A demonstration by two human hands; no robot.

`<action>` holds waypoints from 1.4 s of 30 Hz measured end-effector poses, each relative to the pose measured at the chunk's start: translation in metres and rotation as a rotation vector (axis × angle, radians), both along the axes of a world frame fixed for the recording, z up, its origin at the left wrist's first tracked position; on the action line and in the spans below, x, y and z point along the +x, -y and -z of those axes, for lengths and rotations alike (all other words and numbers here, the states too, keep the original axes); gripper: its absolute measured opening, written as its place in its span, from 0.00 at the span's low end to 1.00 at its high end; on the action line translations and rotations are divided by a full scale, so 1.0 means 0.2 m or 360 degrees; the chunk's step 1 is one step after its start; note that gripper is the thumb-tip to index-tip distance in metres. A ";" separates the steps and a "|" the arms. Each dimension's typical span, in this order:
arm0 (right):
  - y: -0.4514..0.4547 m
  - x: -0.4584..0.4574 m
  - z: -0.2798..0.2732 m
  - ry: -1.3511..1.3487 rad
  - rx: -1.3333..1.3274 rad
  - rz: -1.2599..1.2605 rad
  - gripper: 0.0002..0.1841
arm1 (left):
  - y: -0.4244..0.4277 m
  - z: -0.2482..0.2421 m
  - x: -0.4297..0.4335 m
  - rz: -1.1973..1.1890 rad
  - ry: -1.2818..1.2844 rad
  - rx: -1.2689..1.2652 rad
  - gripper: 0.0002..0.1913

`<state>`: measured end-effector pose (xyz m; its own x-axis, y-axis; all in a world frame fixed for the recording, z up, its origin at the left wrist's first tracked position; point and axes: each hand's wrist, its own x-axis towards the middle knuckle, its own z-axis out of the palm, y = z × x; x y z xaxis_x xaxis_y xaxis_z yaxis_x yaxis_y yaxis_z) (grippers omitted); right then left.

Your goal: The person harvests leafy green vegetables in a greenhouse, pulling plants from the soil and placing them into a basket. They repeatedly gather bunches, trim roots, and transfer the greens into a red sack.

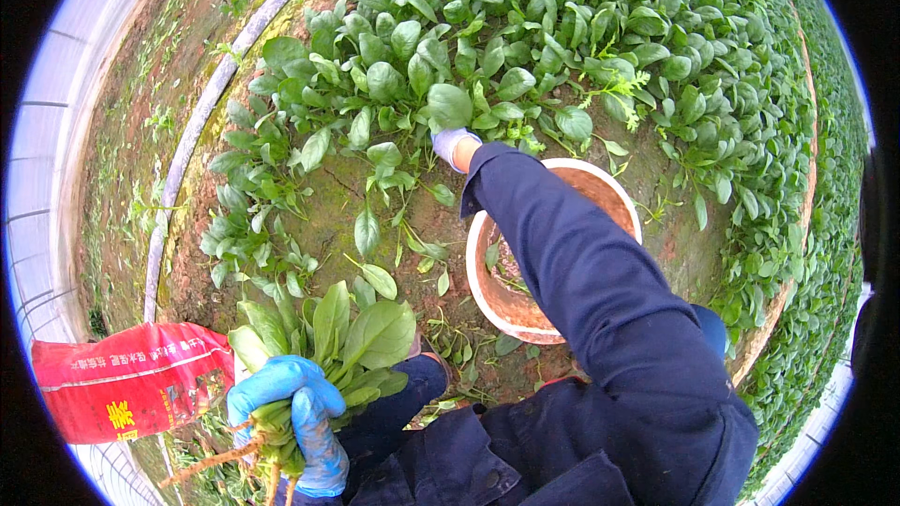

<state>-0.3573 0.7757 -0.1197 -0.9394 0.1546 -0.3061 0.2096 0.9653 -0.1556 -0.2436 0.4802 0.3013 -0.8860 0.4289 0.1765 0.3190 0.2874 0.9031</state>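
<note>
My left hand [295, 418], in a blue glove, is closed around a bunch of leafy green plants [358, 337], which look like spinach; their pale roots stick out below the fist. My right arm, in a dark blue sleeve, reaches forward over a round tub [492, 306]. At its end my right hand [450, 144], in a pale glove, is among the leaves at the near edge of the growing plants [422, 70]. Leaves hide its fingers, so whether it grips a stem does not show.
A red printed bag [133, 379] lies at the lower left. Beyond it a grey hose or pipe [204, 105] curves along the bed. Loose leaves [380, 281] lie on the soil near my feet. Dense plants fill the right side, crossed by a pale brown strip [808, 105].
</note>
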 end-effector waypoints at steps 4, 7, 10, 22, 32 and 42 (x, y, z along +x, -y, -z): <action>-0.08 -0.12 -0.04 0.0077 0.0296 -0.0090 0.12 | 0.03 -0.01 -0.06 0.0056 0.0128 -0.0078 0.14; -0.17 -0.17 -0.11 0.0190 0.0627 -0.0189 0.12 | 0.05 -0.02 -0.10 0.0082 0.0214 -0.0141 0.14; -0.25 -0.18 -0.17 0.0416 0.0842 -0.0279 0.13 | 0.04 -0.01 -0.10 0.0069 0.0214 -0.0148 0.13; -0.25 -0.09 -0.12 0.0863 0.0795 -0.0015 0.16 | -0.01 -0.03 -0.08 0.0302 0.0267 -0.0362 0.11; -0.19 0.06 -0.67 0.0099 0.0276 0.0125 0.16 | 0.00 -0.03 0.12 0.0109 0.0211 -0.0162 0.11; -0.20 0.56 -1.42 -0.0368 -0.1869 0.0322 0.12 | 0.06 -0.02 0.17 0.0312 0.0409 0.0450 0.12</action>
